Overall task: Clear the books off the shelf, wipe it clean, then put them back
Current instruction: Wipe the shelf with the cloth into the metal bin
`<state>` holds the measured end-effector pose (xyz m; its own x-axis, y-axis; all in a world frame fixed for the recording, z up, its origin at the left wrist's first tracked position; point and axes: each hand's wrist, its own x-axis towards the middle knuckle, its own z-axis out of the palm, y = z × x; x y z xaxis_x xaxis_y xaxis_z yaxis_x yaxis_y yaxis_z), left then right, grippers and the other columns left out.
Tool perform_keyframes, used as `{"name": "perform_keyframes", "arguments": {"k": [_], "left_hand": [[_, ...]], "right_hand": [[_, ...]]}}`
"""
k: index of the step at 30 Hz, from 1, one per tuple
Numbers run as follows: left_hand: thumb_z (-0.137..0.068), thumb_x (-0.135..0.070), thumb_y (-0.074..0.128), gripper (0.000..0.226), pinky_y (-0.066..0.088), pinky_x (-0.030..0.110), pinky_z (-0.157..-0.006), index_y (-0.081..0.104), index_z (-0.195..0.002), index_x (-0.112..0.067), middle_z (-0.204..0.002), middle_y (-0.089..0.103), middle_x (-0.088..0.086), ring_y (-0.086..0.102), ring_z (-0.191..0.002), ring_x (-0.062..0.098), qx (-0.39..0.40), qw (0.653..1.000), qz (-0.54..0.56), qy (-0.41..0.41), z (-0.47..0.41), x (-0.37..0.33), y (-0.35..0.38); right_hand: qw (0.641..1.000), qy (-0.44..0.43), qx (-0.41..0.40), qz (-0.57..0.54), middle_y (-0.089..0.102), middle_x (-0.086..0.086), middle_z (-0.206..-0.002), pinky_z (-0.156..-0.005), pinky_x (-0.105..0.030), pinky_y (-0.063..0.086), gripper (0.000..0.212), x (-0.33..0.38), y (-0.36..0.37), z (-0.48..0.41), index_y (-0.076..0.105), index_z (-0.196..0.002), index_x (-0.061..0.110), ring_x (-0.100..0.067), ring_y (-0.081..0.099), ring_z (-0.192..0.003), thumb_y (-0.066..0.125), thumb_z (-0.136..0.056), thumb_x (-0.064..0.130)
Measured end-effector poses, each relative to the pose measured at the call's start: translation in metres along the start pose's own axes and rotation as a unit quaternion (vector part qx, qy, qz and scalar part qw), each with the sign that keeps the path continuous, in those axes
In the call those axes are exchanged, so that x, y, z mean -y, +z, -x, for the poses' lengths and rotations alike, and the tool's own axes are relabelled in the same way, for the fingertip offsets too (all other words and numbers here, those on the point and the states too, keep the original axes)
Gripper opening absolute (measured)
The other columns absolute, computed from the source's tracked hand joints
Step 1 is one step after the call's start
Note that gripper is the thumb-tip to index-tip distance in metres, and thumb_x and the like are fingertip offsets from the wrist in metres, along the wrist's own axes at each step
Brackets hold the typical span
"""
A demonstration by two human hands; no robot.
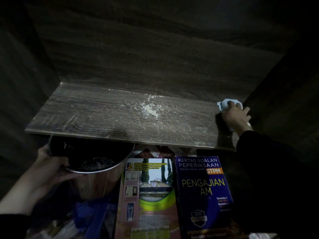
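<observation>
- Dark wood-grain laminate: we record one shelf board (103, 114), bare of books, set in a dim alcove with a matching back panel (138, 66) and shadowed side walls.
- We see scratches and pale streaks across the board, and a whitish dust patch (152, 109) near its middle, towards the back edge.
- Right hand (236, 116): the fingers are curled over a crumpled white cloth (226, 104) and press it onto the far right end of the shelf, close to the back corner. A black sleeve (255, 149) covers the forearm.
- Left hand (51, 163): it grips the left side of the rim of a round metal container (96, 180), held below the front edge at the left. The container's far rim is hidden under the board, and we cannot identify the dark contents.
- Books: both lie face up, side by side, below the front edge and off the shelf. We read "PENGAJIAN AM" and "STPM" on the dark blue exam-paper book (203, 192) at the right. The school booklet (148, 195), pink and green with a building photo, touches its left side.
- Blue clutter (89, 213) lies below the container, too blurred for us to name.
</observation>
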<state>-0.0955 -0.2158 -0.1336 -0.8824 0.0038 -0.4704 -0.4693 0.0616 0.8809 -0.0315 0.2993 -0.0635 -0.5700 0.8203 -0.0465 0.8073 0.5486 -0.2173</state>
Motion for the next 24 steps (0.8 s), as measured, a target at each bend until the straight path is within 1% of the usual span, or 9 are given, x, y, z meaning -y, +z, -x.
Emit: {"name": "perform_keyframes", "arguments": {"k": [4, 11, 12, 13, 14, 15, 17, 20, 24], "left_hand": [[-0.079, 0.017, 0.042, 0.043, 0.050, 0.067, -0.073, 0.051, -0.084, -0.025, -0.090, 0.058, 0.015, 0.060, -0.090, 0.048, 0.006, 1.000, -0.010, -0.002, 0.008, -0.010, 0.007], [-0.084, 0.018, 0.039, 0.041, 0.055, 0.042, -0.048, 0.045, -0.083, -0.022, -0.092, 0.053, 0.015, 0.055, -0.088, 0.042, -0.004, 1.000, 0.007, -0.017, 0.016, -0.015, 0.015], [-0.084, 0.019, 0.037, 0.038, 0.054, 0.039, -0.044, 0.047, -0.088, -0.018, -0.096, 0.052, 0.016, 0.053, -0.090, 0.042, -0.004, 1.000, 0.019, -0.024, 0.019, -0.017, 0.016], [-0.083, 0.020, 0.035, 0.038, 0.053, 0.039, -0.041, 0.047, -0.101, -0.011, -0.102, 0.051, 0.017, 0.052, -0.094, 0.042, -0.007, 0.999, 0.039, -0.032, 0.022, -0.019, 0.017], [-0.081, 0.022, 0.034, 0.048, 0.053, 0.040, -0.039, 0.043, -0.117, -0.009, -0.113, 0.049, 0.018, 0.051, -0.100, 0.042, -0.010, 0.997, 0.064, -0.041, 0.024, -0.021, 0.018], [-0.080, 0.023, 0.033, 0.060, 0.053, 0.041, -0.038, 0.037, -0.129, -0.013, -0.123, 0.045, 0.018, 0.050, -0.107, 0.044, -0.012, 0.995, 0.084, -0.046, 0.026, -0.022, 0.018], [-0.080, 0.023, 0.032, 0.064, 0.052, 0.042, -0.037, 0.034, -0.128, -0.019, -0.131, 0.042, 0.016, 0.048, -0.114, 0.045, -0.017, 0.994, 0.097, -0.045, 0.028, -0.023, 0.019], [-0.081, 0.024, 0.033, 0.056, 0.051, 0.044, -0.038, 0.032, -0.115, -0.021, -0.121, 0.043, 0.012, 0.051, -0.103, 0.040, -0.022, 0.995, 0.094, -0.036, 0.034, -0.027, 0.022], [-0.081, 0.024, 0.034, 0.054, 0.051, 0.041, -0.034, 0.031, -0.115, -0.018, -0.107, 0.047, 0.005, 0.054, -0.081, 0.027, -0.021, 0.994, 0.101, -0.030, 0.040, -0.031, 0.026]], "right_hand": [[1.000, -0.006, -0.011, 0.002, 0.022, -0.016, -0.152, -0.111, -0.055, 0.013, 0.050, 0.028, 0.012, 0.014, 0.033, -0.141, 0.016, -0.042, 0.011, -0.140, 0.044, -0.094, 0.028], [0.999, -0.055, -0.001, 0.002, 0.022, -0.017, -0.152, -0.109, -0.054, 0.016, 0.052, 0.088, 0.029, 0.051, 0.032, -0.142, 0.017, -0.041, 0.013, -0.139, 0.047, -0.093, 0.027], [0.998, -0.067, 0.001, -0.002, 0.021, -0.017, -0.153, -0.109, -0.054, 0.016, 0.053, 0.098, 0.031, 0.058, 0.031, -0.142, 0.018, -0.041, 0.012, -0.140, 0.047, -0.093, 0.027], [0.997, -0.078, 0.003, -0.005, 0.019, -0.016, -0.153, -0.110, -0.054, 0.015, 0.054, 0.107, 0.034, 0.065, 0.030, -0.143, 0.018, -0.040, 0.010, -0.140, 0.046, -0.093, 0.028], [0.996, -0.088, 0.006, -0.007, 0.018, -0.016, -0.154, -0.110, -0.053, 0.015, 0.054, 0.118, 0.036, 0.072, 0.029, -0.144, 0.018, -0.040, 0.010, -0.141, 0.045, -0.094, 0.028], [0.995, -0.099, 0.009, -0.010, 0.018, -0.016, -0.154, -0.110, -0.053, 0.015, 0.054, 0.128, 0.038, 0.079, 0.028, -0.145, 0.018, -0.040, 0.009, -0.141, 0.045, -0.094, 0.028], [0.992, -0.125, 0.014, -0.010, 0.018, -0.016, -0.154, -0.109, -0.051, 0.017, 0.055, 0.148, 0.043, 0.091, 0.028, -0.145, 0.018, -0.039, 0.011, -0.140, 0.045, -0.093, 0.027], [0.985, -0.171, 0.032, -0.005, 0.017, -0.014, -0.154, -0.109, -0.051, 0.017, 0.060, 0.174, 0.050, 0.108, 0.025, -0.147, 0.021, -0.038, 0.011, -0.140, 0.048, -0.092, 0.028], [0.966, -0.252, 0.058, -0.005, 0.015, -0.013, -0.155, -0.110, -0.050, 0.015, 0.061, 0.205, 0.055, 0.130, 0.023, -0.149, 0.023, -0.038, 0.010, -0.139, 0.045, -0.092, 0.026]]}}
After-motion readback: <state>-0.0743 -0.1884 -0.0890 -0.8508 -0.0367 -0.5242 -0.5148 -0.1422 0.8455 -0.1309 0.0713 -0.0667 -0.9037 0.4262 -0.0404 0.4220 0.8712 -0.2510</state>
